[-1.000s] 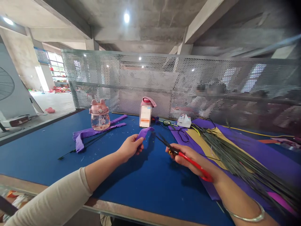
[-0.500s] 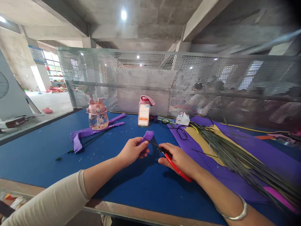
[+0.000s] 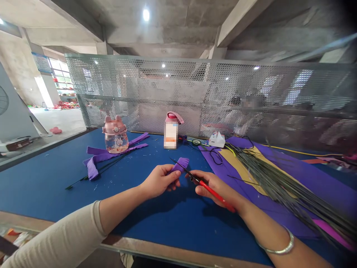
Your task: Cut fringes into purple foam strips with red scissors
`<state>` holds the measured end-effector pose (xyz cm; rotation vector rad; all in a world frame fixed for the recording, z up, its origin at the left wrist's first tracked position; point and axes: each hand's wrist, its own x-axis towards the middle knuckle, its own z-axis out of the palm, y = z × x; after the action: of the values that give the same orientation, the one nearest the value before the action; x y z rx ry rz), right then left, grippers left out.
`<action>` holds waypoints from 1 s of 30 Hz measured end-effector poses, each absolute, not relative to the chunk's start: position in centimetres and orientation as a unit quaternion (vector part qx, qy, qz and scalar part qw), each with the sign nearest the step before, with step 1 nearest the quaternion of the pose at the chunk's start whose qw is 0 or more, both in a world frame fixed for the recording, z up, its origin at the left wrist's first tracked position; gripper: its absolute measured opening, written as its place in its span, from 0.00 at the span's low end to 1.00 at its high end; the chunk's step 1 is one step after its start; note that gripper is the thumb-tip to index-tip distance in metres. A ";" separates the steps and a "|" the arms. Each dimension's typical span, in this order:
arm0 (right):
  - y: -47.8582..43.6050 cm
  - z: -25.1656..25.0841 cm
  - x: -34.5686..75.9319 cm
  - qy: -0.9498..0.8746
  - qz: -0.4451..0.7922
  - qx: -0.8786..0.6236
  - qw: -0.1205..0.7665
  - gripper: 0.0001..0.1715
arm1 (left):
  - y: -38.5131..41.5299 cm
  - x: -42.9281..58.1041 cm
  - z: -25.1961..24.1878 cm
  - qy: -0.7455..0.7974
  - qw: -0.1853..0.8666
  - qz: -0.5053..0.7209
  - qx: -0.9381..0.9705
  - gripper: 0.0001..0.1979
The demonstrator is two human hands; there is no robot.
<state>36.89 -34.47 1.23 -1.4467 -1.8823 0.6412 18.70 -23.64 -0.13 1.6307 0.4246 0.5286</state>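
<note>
My left hand [image 3: 162,180] pinches a small purple strip with a fringed edge [image 3: 183,163] between thumb and fingers, above the blue tabletop [image 3: 145,227]. My right hand [image 3: 216,186] is wrapped round red-handled scissors [image 3: 213,191]. Their dark blades point up and left, across the strip beside my left thumb. Part of the strip is hidden under my left fingers. To the left, longer purple fringed strips [image 3: 93,163] lie on the table with thin dark green stems [image 3: 111,166].
A pink-lidded clear bottle [image 3: 116,136] stands at the left. Behind my hands a phone [image 3: 170,136] leans on a pink-topped bottle [image 3: 173,117]. Purple sheets [image 3: 312,178], a bundle of green stems [image 3: 279,182] and a white box [image 3: 216,140] lie right. A perforated metal screen [image 3: 167,93] closes the back.
Both hands have shifted slightly right with the strip and the scissors. The scissor blades now reach across the strip instead of stopping at its lower right side.
</note>
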 end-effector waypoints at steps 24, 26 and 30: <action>-35.0 1.9 36.4 -0.718 0.291 -0.541 0.328 0.36 | -24.2 18.7 0.1 0.218 0.638 0.261 0.691 0.18; -34.9 1.7 36.5 -0.722 0.282 -0.539 0.329 0.33 | -24.3 18.7 0.1 0.216 0.625 0.258 0.704 0.18; -34.7 1.3 36.6 -0.727 0.274 -0.534 0.334 0.32 | -24.4 18.6 0.1 0.215 0.603 0.260 0.722 0.18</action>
<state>36.58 -34.75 1.25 -1.3926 -1.8973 0.7159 18.62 -24.41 0.08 1.6723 0.4971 0.6030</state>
